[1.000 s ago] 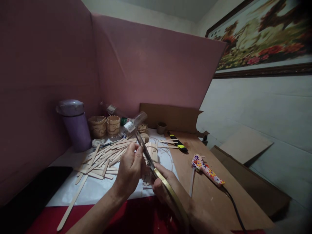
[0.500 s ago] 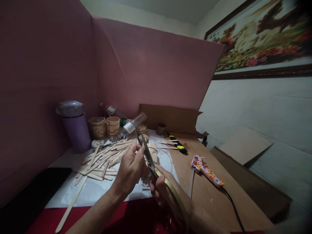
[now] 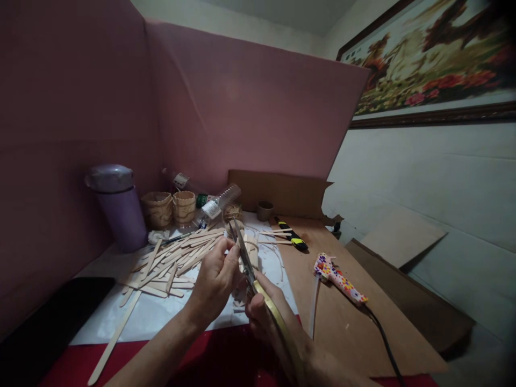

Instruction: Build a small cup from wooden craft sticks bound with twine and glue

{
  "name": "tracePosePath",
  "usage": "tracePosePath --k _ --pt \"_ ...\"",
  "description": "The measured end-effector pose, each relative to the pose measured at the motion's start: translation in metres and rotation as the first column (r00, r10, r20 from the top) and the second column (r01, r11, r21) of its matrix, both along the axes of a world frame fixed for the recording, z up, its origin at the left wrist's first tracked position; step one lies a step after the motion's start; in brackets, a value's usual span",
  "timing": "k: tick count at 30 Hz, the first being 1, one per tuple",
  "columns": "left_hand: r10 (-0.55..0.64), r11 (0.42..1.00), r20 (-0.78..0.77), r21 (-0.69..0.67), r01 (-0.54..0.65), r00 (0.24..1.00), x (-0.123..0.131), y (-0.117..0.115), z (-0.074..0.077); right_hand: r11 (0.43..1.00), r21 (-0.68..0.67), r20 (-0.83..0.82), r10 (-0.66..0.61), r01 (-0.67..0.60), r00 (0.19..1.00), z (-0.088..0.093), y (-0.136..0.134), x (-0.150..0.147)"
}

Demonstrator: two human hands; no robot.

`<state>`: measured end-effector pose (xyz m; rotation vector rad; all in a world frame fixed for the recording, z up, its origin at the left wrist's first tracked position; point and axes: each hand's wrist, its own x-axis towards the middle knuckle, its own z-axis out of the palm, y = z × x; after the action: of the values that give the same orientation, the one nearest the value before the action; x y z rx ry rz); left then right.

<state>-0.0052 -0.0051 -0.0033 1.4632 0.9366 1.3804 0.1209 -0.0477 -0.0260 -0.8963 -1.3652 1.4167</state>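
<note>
My right hand [image 3: 268, 306] grips a pair of scissors [image 3: 246, 258] by its gold-coloured handles. The blades point away from me and stand slightly apart. Close beside them, my left hand [image 3: 217, 274] is closed, thumb and forefinger pinched right at the blades. Whatever small thing sits in that pinch is too hidden to name. Beyond and left of my left hand lies a loose heap of flat wooden craft sticks [image 3: 189, 252] on white paper [image 3: 97, 317]. A bundle of craft sticks [image 3: 252, 250] lies behind the scissors, partly covered by them.
A floral glue gun [image 3: 338, 279] with a black cord and a yellow-black utility knife [image 3: 296, 239] lie on the brown board [image 3: 342, 338] at right. Behind stand a purple tumbler [image 3: 121, 215], two wooden-looking cups [image 3: 184, 208], a plastic bottle [image 3: 220, 204] and a small brown pot [image 3: 265, 210].
The scissor blades have come closer together, and the right hand has tightened on the handles. My left hand keeps its pinch in nearly the same place. The whole view has shifted slightly.
</note>
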Motion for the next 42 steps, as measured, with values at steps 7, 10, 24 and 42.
tracePosePath --k 7,10,24,42 --pt "-0.002 1.000 0.003 -0.008 0.002 1.000 0.001 -0.001 0.001 0.999 0.023 -0.009 -0.049 0.049 0.999 0.004 -0.004 -0.001" --pt "-0.007 1.000 0.008 -0.007 0.007 1.000 0.001 -0.002 0.000 0.997 0.027 -0.015 -0.065 0.065 0.998 0.005 -0.002 -0.003" --pt "-0.030 1.000 0.041 0.006 0.030 0.999 0.004 -0.009 0.007 0.982 0.157 0.001 -0.110 0.108 0.994 -0.008 0.000 -0.005" --pt "-0.057 0.998 0.039 -0.033 0.058 0.998 0.003 -0.006 0.004 0.986 0.064 -0.063 -0.147 0.151 0.987 0.009 0.000 -0.009"
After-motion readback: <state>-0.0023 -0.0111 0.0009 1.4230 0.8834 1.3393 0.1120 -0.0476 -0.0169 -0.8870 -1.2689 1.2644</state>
